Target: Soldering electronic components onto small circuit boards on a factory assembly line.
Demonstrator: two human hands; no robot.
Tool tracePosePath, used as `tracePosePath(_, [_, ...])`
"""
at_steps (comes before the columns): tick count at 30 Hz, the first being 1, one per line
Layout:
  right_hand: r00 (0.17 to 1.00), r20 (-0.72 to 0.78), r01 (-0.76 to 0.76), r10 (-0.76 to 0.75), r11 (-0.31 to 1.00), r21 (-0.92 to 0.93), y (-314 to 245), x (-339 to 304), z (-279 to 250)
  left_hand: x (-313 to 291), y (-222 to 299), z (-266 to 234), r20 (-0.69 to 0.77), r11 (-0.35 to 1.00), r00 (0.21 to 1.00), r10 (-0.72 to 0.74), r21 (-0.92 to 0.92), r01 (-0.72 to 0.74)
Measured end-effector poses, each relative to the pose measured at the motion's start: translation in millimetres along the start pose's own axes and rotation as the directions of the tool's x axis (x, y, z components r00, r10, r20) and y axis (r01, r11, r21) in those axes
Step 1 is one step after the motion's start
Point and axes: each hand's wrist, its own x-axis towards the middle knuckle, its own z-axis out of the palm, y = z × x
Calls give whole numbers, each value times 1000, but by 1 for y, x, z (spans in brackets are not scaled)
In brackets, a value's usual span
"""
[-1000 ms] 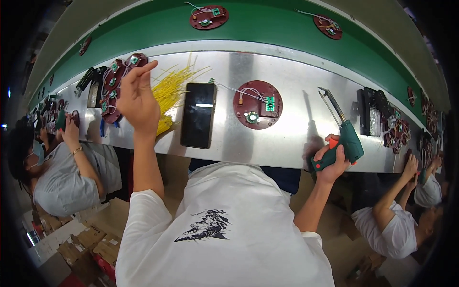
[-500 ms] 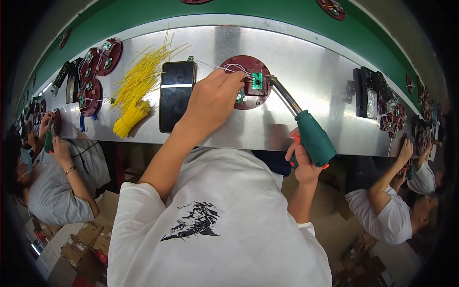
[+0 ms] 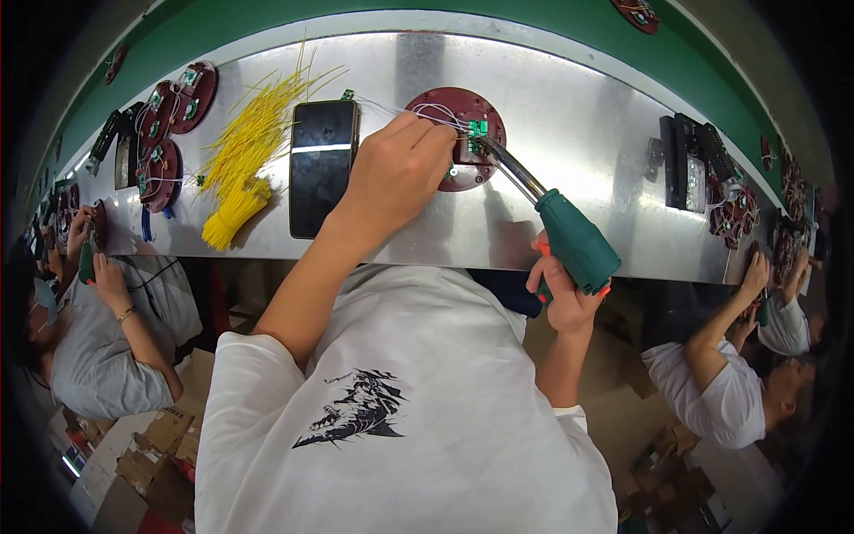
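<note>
- At the far left a co-worker in a grey shirt (image 3: 98,356) sits at the same metal bench (image 3: 587,116), hands up at its edge around a small green tool.
- Farther along the bench, a stack of dark red round discs (image 3: 169,125) carrying small green boards lies near the far-left rim.
- Just right of them, a bundle of yellow wires (image 3: 240,169) fans out toward the far side, its bunched end nearest the person.
- A black phone (image 3: 322,165) lies flat, screen up, just beside the wires.
- The left hand (image 3: 396,173) reaches over the bench, its fingers pinched together on thin white wires at the edge of the round red disc (image 3: 455,133); the fingertips touch the disc beside its small green board (image 3: 478,128).
- The red disc rests flat on the bench near the middle, partly covered by that hand.
- The right hand (image 3: 562,289) is clenched around the handle of the green soldering iron (image 3: 574,240), at the near edge of the bench. The iron's metal shaft slants up and left, its tip meeting the green board on the disc.
- Farther right on the bench stands a dark block-shaped fixture (image 3: 689,165), with more red discs and wiring (image 3: 734,214) beyond it.
- At the far right another co-worker in a white shirt (image 3: 725,400) reaches a hand up to the bench edge.
</note>
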Motion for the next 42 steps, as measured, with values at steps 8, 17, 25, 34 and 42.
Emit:
tracePosePath(8, [999, -5, -50, 51, 999, 15, 0, -1, -1, -2, -1, 1, -14, 1000, 1000, -1, -1, 1])
tracePosePath(17, [989, -145, -19, 34, 994, 103, -6, 0, 6, -3, -3, 2, -20, 1000, 1000, 0, -20, 0])
tracePosePath(25, [983, -183, 15, 14, 988, 154, 1, 1, -1, -3, -3, 1, 3, 1000, 1000, 2, -17, -2])
tracePosePath(34, [978, -207, -3, 18, 997, 74, 1, 2, 2, -2, -4, 0, 1, 1000, 1000, 14, -17, -14])
tracePosePath(42, [979, -202, 63, -32, 986, 151, 6, 0, -1, -3, -3, -4, -18, 999, 999, 34, -30, -34])
